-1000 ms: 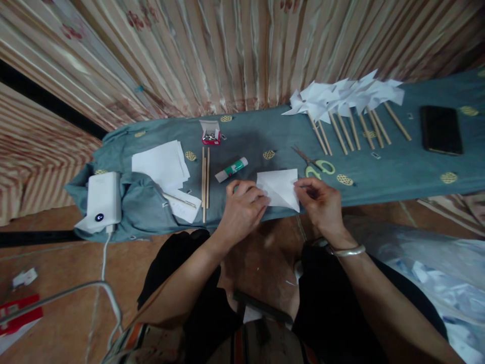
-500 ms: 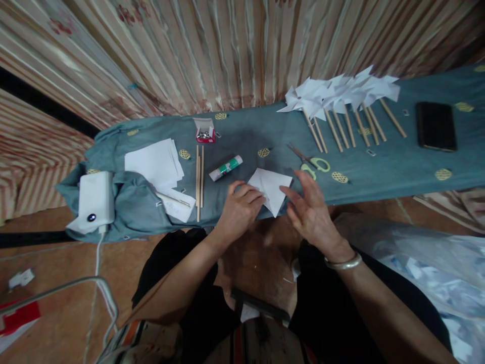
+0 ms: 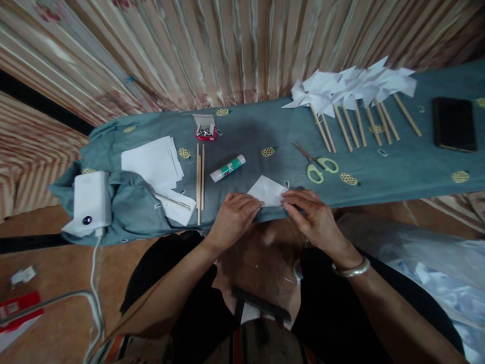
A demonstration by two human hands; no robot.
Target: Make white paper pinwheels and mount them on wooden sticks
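A folded white sheet of paper (image 3: 267, 191) lies at the front edge of the cloth-covered table, between my two hands. My left hand (image 3: 237, 215) pinches its left corner, the fingers bent together. At the right corner, my right hand (image 3: 312, 215) grips the paper between thumb and fingers. Just beyond the paper lies a green and white glue stick (image 3: 228, 168). Scissors (image 3: 315, 164) with light green handles rest to the right, blades pointing away.
Left of the glue stick are wooden sticks (image 3: 200, 182), a red box of metal pins (image 3: 205, 130), white sheets (image 3: 151, 162), a pen (image 3: 173, 201) and a white power bank (image 3: 92, 199). Paper pinwheels (image 3: 352, 86) lie at the back right, near a black phone (image 3: 453, 124).
The paper has gone from a larger kite-like shape to a smaller one with a straight lower edge. My right hand has closed on its right corner. The view has shifted slightly.
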